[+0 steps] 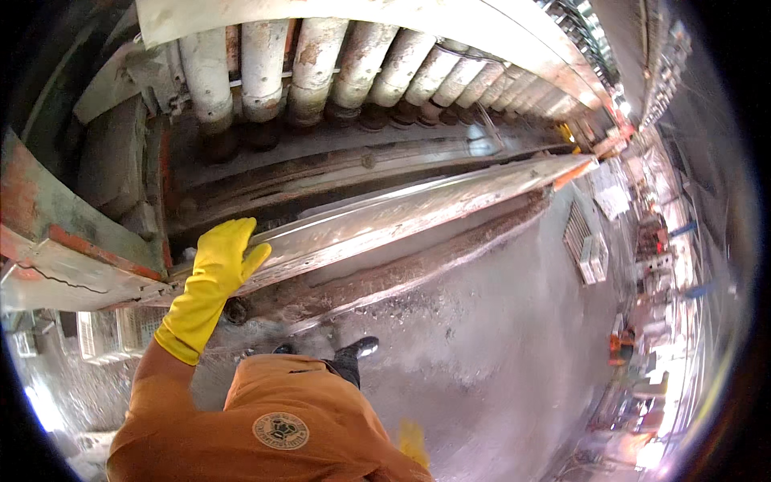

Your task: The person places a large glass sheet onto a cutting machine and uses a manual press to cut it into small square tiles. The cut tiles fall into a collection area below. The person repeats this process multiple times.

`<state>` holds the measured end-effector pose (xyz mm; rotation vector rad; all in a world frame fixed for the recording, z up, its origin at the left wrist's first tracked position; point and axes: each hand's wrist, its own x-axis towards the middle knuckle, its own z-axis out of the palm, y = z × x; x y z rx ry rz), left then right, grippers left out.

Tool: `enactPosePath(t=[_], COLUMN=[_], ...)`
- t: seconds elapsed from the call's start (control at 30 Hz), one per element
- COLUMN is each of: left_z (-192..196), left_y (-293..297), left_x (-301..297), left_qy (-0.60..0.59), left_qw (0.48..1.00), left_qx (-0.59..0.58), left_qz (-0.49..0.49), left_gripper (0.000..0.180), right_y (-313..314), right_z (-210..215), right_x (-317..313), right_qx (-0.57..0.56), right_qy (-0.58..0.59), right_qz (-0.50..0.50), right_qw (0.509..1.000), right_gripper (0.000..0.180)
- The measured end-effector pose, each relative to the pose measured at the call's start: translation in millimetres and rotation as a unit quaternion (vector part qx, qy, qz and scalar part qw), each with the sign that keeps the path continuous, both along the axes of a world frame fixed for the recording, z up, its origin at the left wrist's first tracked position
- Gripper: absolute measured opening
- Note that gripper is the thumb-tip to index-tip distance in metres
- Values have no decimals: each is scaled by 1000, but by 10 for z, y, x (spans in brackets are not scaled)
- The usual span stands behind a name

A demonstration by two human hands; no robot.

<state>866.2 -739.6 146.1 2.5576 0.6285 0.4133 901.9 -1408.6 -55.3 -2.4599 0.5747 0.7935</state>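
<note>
My left hand (225,255), in a yellow rubber glove, reaches to the near left corner of a long metal frame. It lies at the end of the frame's pale, worn side rail (385,215). The fingers are stretched out with the thumb apart, and nothing shows in them. My right hand (413,442), also in a yellow glove, hangs low beside my orange shirt (313,402). It is smeared by motion and partly hidden by my body, so its fingers cannot be made out.
Inside the frame, a row of thick, dirty pale cylinders (315,72) stands behind a long trough (345,173). A rusty-edged upright (72,233) closes the left end. Pale crates (120,331) sit at the left; a slatted crate (586,245) lies on the wet-looking floor (498,321) at right.
</note>
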Motion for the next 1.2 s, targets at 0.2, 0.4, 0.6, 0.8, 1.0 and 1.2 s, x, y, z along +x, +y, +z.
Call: enactPosePath(t=[0.2,0.4,0.6,0.8,1.0,1.2], left_z=[-312,-282,-573,-801,-925,-931], left_y=[-123,-137,-101,-137,-295,-424], left_x=[245,400,507,330,323,342], left_qy=[-37,54,40,3,24,83], left_qw=[979,940,911,900,898,891], left_qx=[-52,-25,6,76,29,-10], left_qz=[196,337,411,430,438,445], left_gripper=[65,63,58,50,50,53], right_y=[1018,3025,4029,4122,3986,3822], right_z=[911,1622,1852,1810,1857,1820], right_x=[2870,4862,5779,5859,5730,5694], right_qx=[227,235,-17,145,70,4], right_qy=[-283,-518,-331,-248,-220,-228], right_qz=[107,384,566,524,526,546], right_qw=[926,727,755,802,819,806], right_gripper=[35,45,57,59,60,66])
